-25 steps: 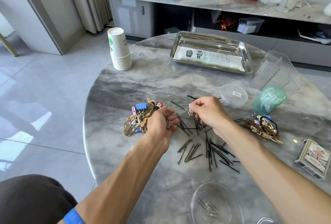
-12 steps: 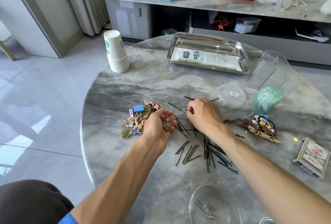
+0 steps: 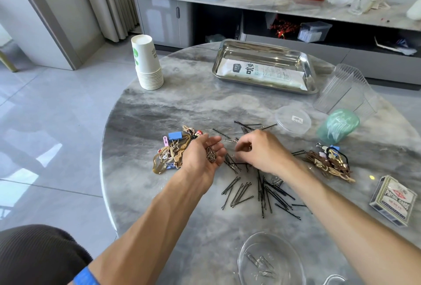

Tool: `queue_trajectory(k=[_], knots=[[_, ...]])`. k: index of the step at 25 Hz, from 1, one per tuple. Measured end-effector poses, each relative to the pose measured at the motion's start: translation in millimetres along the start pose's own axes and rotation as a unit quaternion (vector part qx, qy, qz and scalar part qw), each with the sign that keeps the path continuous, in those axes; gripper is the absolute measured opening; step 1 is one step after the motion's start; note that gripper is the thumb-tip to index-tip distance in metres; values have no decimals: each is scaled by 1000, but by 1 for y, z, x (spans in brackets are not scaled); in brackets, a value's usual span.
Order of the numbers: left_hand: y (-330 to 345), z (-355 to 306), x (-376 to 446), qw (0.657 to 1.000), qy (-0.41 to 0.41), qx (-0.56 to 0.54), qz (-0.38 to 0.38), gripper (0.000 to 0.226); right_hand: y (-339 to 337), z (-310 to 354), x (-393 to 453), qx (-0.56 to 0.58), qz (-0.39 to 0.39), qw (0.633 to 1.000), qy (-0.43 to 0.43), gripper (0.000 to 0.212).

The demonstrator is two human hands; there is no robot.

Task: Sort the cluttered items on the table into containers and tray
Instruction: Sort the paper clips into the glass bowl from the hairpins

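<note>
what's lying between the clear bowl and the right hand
In the head view, a scatter of black bobby pins lies on the table between the clear bowl and the right hand.

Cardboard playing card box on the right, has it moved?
No. The cardboard playing card box keeps its distance from the clear round plastic lid.
</note>
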State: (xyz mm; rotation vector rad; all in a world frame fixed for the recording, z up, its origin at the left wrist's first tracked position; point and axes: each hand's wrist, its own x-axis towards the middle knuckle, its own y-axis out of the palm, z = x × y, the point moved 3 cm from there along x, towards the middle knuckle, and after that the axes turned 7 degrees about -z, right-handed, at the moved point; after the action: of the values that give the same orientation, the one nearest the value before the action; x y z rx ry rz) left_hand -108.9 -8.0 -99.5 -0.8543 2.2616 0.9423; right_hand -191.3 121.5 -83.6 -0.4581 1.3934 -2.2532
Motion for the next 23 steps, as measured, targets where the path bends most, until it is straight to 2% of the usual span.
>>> queue_trajectory(k=[2, 6, 8, 10, 11, 13, 14, 16, 19, 21, 23], knots=[[-2, 0, 0, 1000, 1, -2, 0, 33, 6, 0, -6, -61, 15, 998, -7, 3], [-2, 1, -2, 1000, 4, -2, -8, 34, 12, 1, -6, -38, 21, 999, 28, 8], [0, 3, -3, 1000, 1, 7, -11, 34, 10, 1, -3, 133, -1, 988, 83, 9], [1, 3, -2, 1000, 3, -1, -15, 33, 5, 3, 1, 290, -37, 949, 120, 11], [1, 2, -2, 1000, 5, -9, -18, 32, 4, 1, 4, 279, -71, 951, 111, 12], [0, 1, -2, 1000, 7, -14, -17, 33, 0, -4, 10, 142, -128, 978, 85, 9], [-1, 0, -2, 1000, 8, -13, -16, 33, 0, -5, 11, 80, -125, 986, 72, 5], [-1, -1, -2, 1000, 7, -8, -12, 34, 8, -7, 13, -10, -94, 994, 46, 10], [-2, -1, -2, 1000, 9, -5, -8, 34, 16, -5, 20, -129, -101, 986, -4, 15], [-3, -1, -2, 1000, 8, -6, -9, 34, 18, -5, 21, -144, -109, 983, -10, 16], [-3, -1, -2, 1000, 8, -5, -13, 34, 18, -9, 19, -111, -120, 987, 8, 14]])
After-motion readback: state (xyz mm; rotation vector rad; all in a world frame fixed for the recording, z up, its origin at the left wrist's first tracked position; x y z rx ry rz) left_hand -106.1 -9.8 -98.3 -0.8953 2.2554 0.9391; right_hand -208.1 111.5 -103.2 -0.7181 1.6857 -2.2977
